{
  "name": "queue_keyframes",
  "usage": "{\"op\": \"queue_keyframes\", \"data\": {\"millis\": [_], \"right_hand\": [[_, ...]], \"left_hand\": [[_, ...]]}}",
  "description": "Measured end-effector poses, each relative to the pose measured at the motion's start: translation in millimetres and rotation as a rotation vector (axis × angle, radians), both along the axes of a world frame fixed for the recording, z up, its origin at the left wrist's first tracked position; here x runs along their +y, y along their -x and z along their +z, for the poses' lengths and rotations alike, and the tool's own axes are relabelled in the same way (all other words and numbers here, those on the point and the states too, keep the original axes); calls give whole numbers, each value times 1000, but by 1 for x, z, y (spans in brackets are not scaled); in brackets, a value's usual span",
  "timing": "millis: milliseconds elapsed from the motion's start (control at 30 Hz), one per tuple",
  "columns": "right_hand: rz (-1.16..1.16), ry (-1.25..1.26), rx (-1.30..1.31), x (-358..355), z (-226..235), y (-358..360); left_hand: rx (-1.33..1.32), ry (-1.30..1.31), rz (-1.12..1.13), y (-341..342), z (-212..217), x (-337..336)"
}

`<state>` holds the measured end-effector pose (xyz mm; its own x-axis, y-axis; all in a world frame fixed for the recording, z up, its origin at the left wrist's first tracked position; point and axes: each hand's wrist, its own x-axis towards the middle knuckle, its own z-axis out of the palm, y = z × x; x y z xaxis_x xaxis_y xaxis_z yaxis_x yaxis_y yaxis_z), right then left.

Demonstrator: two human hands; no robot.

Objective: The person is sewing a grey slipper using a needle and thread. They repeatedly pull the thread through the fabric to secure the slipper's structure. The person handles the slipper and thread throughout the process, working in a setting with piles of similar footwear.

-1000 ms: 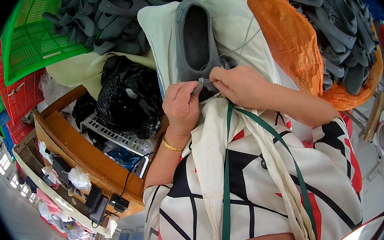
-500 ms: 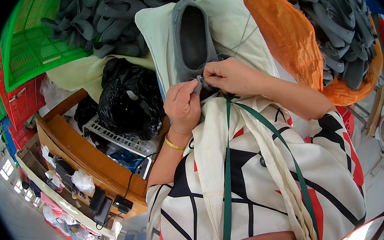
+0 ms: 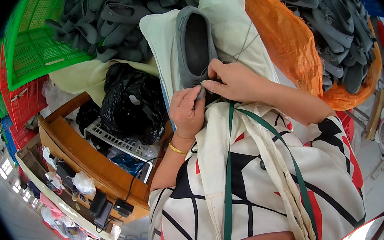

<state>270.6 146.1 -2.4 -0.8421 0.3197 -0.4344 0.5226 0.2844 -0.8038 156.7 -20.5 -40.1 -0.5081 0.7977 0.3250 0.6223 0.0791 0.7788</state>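
Observation:
A grey slip-on shoe (image 3: 196, 43) lies sole-down on a cream cloth (image 3: 234, 28) over my lap, its opening facing up. My left hand (image 3: 187, 113) pinches the shoe's heel edge from below. My right hand (image 3: 234, 82) is closed on the same heel edge from the right, fingertips meeting the left hand's. A thin grey thread (image 3: 245, 45) runs from my right hand up across the cloth. Whether a needle is between the fingers cannot be made out.
Heaps of grey shoes lie at the top (image 3: 113, 21) and in an orange sack (image 3: 286, 41) at right. A black plastic bag (image 3: 128, 105) sits left of my hands. Green (image 3: 32, 47) and red crates (image 3: 19, 104) stand at left, a wooden bench (image 3: 79, 154) below them.
My right hand has slid slightly left and down along the heel edge toward my left hand. The shoe and left hand have barely shifted.

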Motion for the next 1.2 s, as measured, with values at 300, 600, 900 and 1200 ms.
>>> {"op": "queue_keyframes", "data": {"millis": [300,600,900,1200], "right_hand": [[-50,-3,151,-8,-10,0],[-28,303,71,-2,-9,-2],[226,-340,329,15,-6,19],[400,-509,403,19,-8,23]], "left_hand": [[-25,-26,-52,4,-4,1],[2,13,-97,4,-3,1],[146,27,-192,12,9,7],[127,1,-186,12,5,7]]}}
